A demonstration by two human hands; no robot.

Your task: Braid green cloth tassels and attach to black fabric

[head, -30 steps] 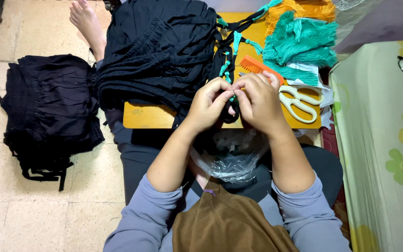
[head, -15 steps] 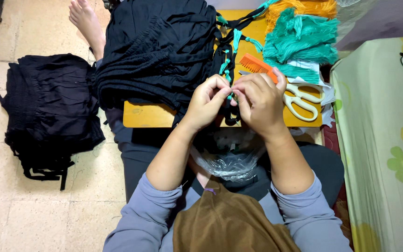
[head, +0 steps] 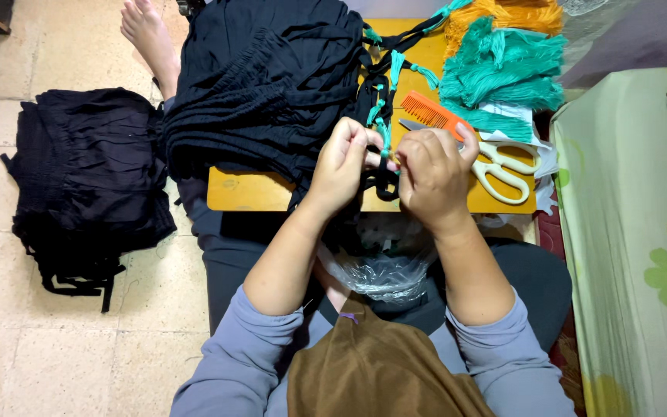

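1. Together, the left hand (head: 341,164) and right hand (head: 434,171) pinch a black cord with teal tassels (head: 381,135), fingers closed on it, above the near edge of the tabletop (head: 248,193).
2. Just right lie an orange comb (head: 434,114) and white scissors (head: 499,166).

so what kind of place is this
Probably a home used for piecework sewing or trimming: a person sits on a tiled floor at a low wooden table piled with black garments, teal tassels and scissors.

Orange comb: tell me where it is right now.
In the head view, the orange comb lies on the small wooden table, just beyond the right hand, between the white-handled scissors and the teal tassels.
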